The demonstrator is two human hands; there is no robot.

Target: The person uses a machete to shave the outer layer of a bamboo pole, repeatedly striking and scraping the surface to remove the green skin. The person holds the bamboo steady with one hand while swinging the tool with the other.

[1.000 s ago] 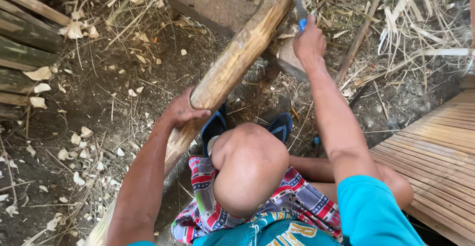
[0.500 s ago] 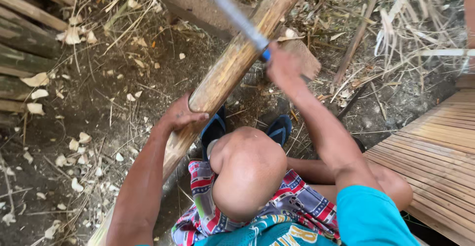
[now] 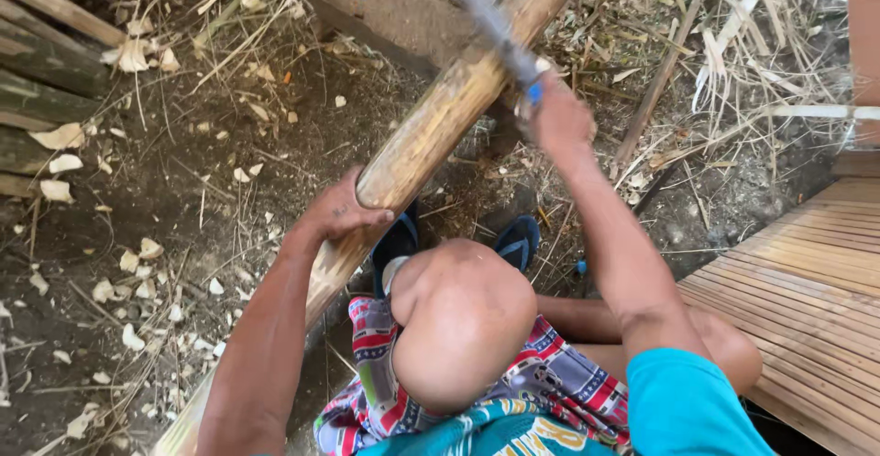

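A thick bamboo pole (image 3: 431,135) runs diagonally from the lower left to the top centre, resting over my raised knee (image 3: 463,323). My left hand (image 3: 341,208) grips the pole from the left side at its middle. My right hand (image 3: 559,119) is closed on the blue-ended handle of a long blade (image 3: 486,18), which lies blurred across the pole's upper part, its edge on or just above the bamboo. My feet wear dark blue sandals (image 3: 518,241) under the pole.
Pale wood chips (image 3: 137,259) litter the dirt on the left. Old bamboo poles (image 3: 41,62) lie at the far left. A slatted bamboo platform (image 3: 807,300) fills the lower right. Dry stalks and splinters (image 3: 733,43) cover the ground at upper right, beside a heavy log (image 3: 385,2).
My right hand has swung the blade down and to the left from its raised position, bringing it onto the pole. The left hand has kept its grip in place.
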